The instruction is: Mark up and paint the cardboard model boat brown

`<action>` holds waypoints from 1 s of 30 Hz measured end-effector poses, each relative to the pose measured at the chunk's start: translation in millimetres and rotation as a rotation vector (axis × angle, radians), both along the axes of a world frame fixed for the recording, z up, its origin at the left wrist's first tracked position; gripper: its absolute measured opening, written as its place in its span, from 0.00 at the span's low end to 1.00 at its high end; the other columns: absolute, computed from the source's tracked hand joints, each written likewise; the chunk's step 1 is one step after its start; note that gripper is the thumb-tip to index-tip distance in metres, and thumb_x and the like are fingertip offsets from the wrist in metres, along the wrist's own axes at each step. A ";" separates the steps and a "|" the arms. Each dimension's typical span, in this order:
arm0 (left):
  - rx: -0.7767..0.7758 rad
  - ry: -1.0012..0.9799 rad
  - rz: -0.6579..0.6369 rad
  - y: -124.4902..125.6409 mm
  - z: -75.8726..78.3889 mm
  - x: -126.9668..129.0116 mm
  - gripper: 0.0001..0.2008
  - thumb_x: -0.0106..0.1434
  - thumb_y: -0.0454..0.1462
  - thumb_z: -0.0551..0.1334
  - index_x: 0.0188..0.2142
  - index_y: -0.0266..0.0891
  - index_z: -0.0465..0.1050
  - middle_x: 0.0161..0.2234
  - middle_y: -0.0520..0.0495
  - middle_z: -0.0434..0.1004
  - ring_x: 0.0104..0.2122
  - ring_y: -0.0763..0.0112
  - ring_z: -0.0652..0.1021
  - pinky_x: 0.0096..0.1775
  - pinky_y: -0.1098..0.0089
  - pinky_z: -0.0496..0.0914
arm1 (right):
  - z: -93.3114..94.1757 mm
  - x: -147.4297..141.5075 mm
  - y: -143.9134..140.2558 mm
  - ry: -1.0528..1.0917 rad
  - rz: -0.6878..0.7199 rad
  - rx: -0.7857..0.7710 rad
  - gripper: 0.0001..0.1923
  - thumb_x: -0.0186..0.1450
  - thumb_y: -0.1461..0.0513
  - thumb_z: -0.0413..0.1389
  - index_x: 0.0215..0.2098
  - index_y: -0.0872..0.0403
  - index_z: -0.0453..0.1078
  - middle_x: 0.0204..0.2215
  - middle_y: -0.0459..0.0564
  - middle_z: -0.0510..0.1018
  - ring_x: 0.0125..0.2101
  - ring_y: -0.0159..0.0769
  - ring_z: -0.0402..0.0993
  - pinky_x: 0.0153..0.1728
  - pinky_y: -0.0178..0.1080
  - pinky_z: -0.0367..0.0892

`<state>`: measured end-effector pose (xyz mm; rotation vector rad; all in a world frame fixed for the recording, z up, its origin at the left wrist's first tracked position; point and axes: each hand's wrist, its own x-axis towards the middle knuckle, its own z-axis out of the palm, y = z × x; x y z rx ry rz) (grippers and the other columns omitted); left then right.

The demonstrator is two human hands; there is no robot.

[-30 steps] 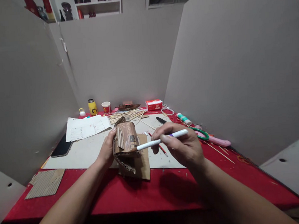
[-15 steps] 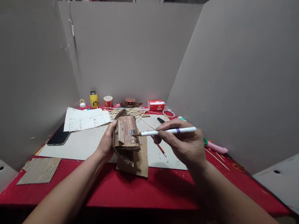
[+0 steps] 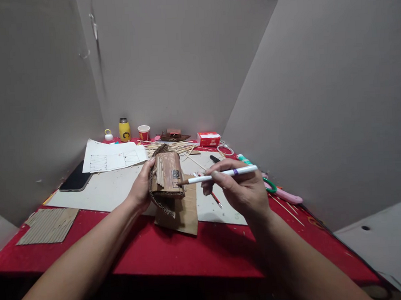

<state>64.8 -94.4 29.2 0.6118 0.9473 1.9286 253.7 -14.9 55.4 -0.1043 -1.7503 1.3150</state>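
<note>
My left hand [image 3: 140,189] grips a small brown cardboard model [image 3: 168,176] with ribbed strips, holding it upright just above a flat brown cardboard piece [image 3: 182,213]. In my right hand [image 3: 241,190] is a white paintbrush [image 3: 218,175] with a purple band. The brush points left, and its brown tip touches the model's right face near a dark square mark.
The red table [image 3: 209,252] carries a grey board [image 3: 105,191], a drawing sheet [image 3: 111,157], a black phone [image 3: 74,178], corrugated cardboard [image 3: 47,219], wooden sticks [image 3: 168,148], a yellow bottle [image 3: 124,130], a red cup [image 3: 143,133], a red box [image 3: 208,139], scissors [image 3: 283,192] and a red pencil [image 3: 216,199]. Grey partitions enclose three sides.
The brush tip rose from the model's lower edge to its right face, and the brush now lies more level. The camera tilted down slightly. My left hand kept its grip.
</note>
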 end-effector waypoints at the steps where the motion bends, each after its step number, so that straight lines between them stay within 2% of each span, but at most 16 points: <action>1: 0.000 0.002 0.000 -0.2 0.3 0.0 0.13 0.57 0.46 0.66 0.34 0.39 0.77 0.27 0.53 0.79 0.31 0.67 0.77 0.41 0.69 0.70 | -0.6 -0.1 0.4 0.009 -0.006 -0.010 0.09 0.64 0.56 0.63 0.34 0.54 0.75 0.22 0.46 0.80 0.20 0.34 0.78 0.21 0.37 0.76; 6: -0.016 0.027 -0.014 -0.5 1.1 0.4 0.14 0.57 0.46 0.65 0.33 0.38 0.77 0.30 0.50 0.81 0.36 0.64 0.79 0.43 0.69 0.71 | -2.6 0.1 1.4 -0.037 0.064 0.004 0.08 0.64 0.57 0.63 0.34 0.55 0.75 0.23 0.47 0.81 0.21 0.34 0.78 0.23 0.37 0.75; 10: -0.001 0.053 0.012 0.4 0.8 0.7 0.13 0.58 0.46 0.65 0.33 0.38 0.76 0.29 0.52 0.80 0.37 0.65 0.79 0.44 0.70 0.70 | -3.7 -0.2 1.1 0.045 0.042 -0.019 0.05 0.66 0.60 0.62 0.35 0.53 0.75 0.23 0.45 0.80 0.22 0.32 0.78 0.23 0.35 0.75; 13: 0.010 0.059 0.006 1.1 0.9 1.2 0.13 0.57 0.46 0.65 0.34 0.38 0.77 0.31 0.51 0.81 0.38 0.65 0.79 0.44 0.70 0.70 | -4.7 -0.1 0.4 0.000 0.057 -0.012 0.06 0.66 0.59 0.62 0.35 0.54 0.76 0.24 0.47 0.81 0.22 0.33 0.78 0.23 0.36 0.75; 18: 0.022 0.048 0.010 2.2 0.4 0.4 0.13 0.57 0.46 0.65 0.35 0.38 0.77 0.32 0.51 0.81 0.37 0.64 0.79 0.43 0.70 0.71 | -5.0 0.4 0.3 0.031 0.039 -0.017 0.04 0.66 0.60 0.62 0.35 0.53 0.76 0.23 0.46 0.81 0.21 0.33 0.78 0.23 0.36 0.76; 23: 0.016 0.077 0.007 2.3 -0.1 -0.7 0.13 0.58 0.46 0.64 0.35 0.38 0.77 0.32 0.51 0.81 0.38 0.64 0.79 0.43 0.70 0.70 | -5.6 0.9 1.5 0.009 0.080 0.003 0.04 0.66 0.61 0.62 0.35 0.54 0.77 0.24 0.47 0.81 0.22 0.33 0.78 0.24 0.35 0.76; 27: 0.024 0.062 0.026 2.4 -0.3 -0.8 0.12 0.57 0.46 0.65 0.32 0.39 0.76 0.28 0.54 0.79 0.34 0.67 0.78 0.40 0.72 0.70 | -6.5 0.2 2.3 0.063 0.041 -0.019 0.04 0.65 0.60 0.62 0.34 0.53 0.76 0.23 0.46 0.81 0.21 0.33 0.78 0.22 0.36 0.76; 30: 0.028 0.079 0.020 2.5 -0.3 -0.5 0.12 0.58 0.46 0.65 0.34 0.39 0.76 0.30 0.53 0.80 0.35 0.67 0.78 0.39 0.72 0.69 | -6.3 -0.4 0.8 0.051 0.068 -0.029 0.04 0.65 0.60 0.62 0.34 0.53 0.77 0.23 0.46 0.81 0.21 0.33 0.77 0.22 0.36 0.76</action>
